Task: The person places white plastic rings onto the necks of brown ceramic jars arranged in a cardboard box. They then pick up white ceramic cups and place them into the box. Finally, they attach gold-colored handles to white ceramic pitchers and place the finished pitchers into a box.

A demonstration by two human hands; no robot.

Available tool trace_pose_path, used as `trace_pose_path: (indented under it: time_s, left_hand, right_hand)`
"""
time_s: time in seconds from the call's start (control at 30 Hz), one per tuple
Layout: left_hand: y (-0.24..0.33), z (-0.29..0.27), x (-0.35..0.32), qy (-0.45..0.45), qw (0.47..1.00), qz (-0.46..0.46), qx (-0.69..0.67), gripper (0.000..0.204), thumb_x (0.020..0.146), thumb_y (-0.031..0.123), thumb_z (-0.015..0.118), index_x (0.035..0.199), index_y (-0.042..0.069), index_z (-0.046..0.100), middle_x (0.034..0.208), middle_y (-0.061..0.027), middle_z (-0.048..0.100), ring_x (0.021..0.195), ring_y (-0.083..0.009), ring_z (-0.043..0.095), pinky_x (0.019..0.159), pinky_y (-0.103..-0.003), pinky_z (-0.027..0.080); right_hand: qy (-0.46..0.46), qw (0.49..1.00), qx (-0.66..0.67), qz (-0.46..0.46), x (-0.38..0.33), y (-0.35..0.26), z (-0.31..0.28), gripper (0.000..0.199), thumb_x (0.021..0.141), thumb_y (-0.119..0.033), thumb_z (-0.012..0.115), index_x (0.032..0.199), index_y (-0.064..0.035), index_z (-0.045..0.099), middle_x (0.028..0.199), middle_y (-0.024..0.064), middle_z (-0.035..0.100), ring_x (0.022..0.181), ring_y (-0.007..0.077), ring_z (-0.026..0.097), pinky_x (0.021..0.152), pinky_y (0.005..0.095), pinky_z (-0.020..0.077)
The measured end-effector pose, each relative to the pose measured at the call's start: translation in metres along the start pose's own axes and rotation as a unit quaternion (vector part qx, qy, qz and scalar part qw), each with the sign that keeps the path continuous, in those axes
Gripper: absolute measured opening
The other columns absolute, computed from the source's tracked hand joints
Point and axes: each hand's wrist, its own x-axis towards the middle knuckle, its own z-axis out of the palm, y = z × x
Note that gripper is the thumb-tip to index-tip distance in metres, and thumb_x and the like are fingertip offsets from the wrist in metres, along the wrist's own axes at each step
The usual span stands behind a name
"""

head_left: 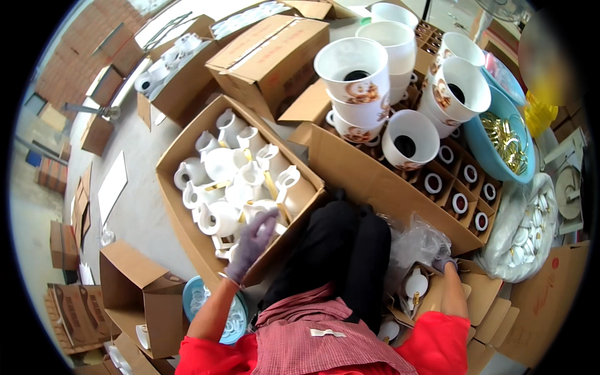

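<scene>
My left hand [251,242], in a pale purple glove, reaches into an open cardboard box [181,147] full of white ceramic teapots with gold trim [232,181]; its fingers rest on a teapot near the box's front corner. My right hand [445,259], also gloved, lies low on the right, touching a crumpled clear plastic bag [415,240] beside a white teapot with a gold knob [415,284] in a smaller open carton. I cannot tell whether either hand has closed on anything.
Stacks of white printed cups [359,87] stand on a divided carton [375,178] of cup compartments. A blue basin [494,150] holds gold parts. A clear bag of white lids [525,231] sits right. Closed and open cartons [265,59] surround me; a blue bowl [194,294] lies low left.
</scene>
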Motion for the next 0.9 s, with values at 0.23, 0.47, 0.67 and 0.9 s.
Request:
trace_pose_path:
  time_s: [0.23,0.47,0.67,0.9]
  left_hand:
    - [-0.128,-0.048,0.052,-0.021,0.680,0.244,0.691,0.098,0.064,0.028,0.082,0.150,0.018,0.036,0.139,-0.0172,0.048,0.131,-0.0362,0.043,0.113,-0.063,0.025]
    - [-0.004,-0.081,0.046,-0.011,0.820,0.252,0.514,0.085,0.052,0.031,0.085,0.126,0.005,0.056,0.115,-0.0207,0.058,0.110,-0.0397,0.054,0.095,-0.050,0.044]
    - [0.071,-0.063,-0.014,-0.081,0.928,-0.073,-0.357,0.064,0.090,0.033,0.066,0.139,0.000,0.041,0.127,-0.0183,0.058,0.111,-0.0312,0.062,0.093,-0.042,0.054]
    - [0.046,0.082,-0.043,-0.280,0.940,0.030,-0.194,0.056,0.102,0.039,0.043,0.144,0.002,0.041,0.135,-0.0168,0.055,0.121,-0.0286,0.054,0.104,-0.043,0.042]
  right_hand:
    - [0.268,0.952,0.072,-0.130,-0.157,-0.066,-0.112,0.034,0.088,-0.028,0.061,0.112,-0.0056,0.068,0.114,0.0222,0.066,0.103,0.0405,0.064,0.090,0.0441,0.0507]
    - [0.464,0.802,0.143,-0.347,-0.259,-0.145,-0.134,0.032,0.084,-0.015,0.068,0.112,0.0013,0.065,0.107,0.0202,0.067,0.101,0.0385,0.063,0.089,0.0436,0.0515]
    - [0.415,0.682,0.361,-0.482,-0.329,-0.250,-0.160,0.077,0.085,-0.039,0.075,0.146,-0.0025,0.043,0.146,0.0216,0.046,0.140,0.0374,0.039,0.115,0.0449,0.0332]
    - [0.187,0.570,0.552,-0.579,-0.326,-0.218,-0.168,0.035,0.081,-0.036,0.081,0.096,-0.0086,0.064,0.137,0.0136,0.055,0.142,0.0358,0.035,0.115,0.0475,0.0273]
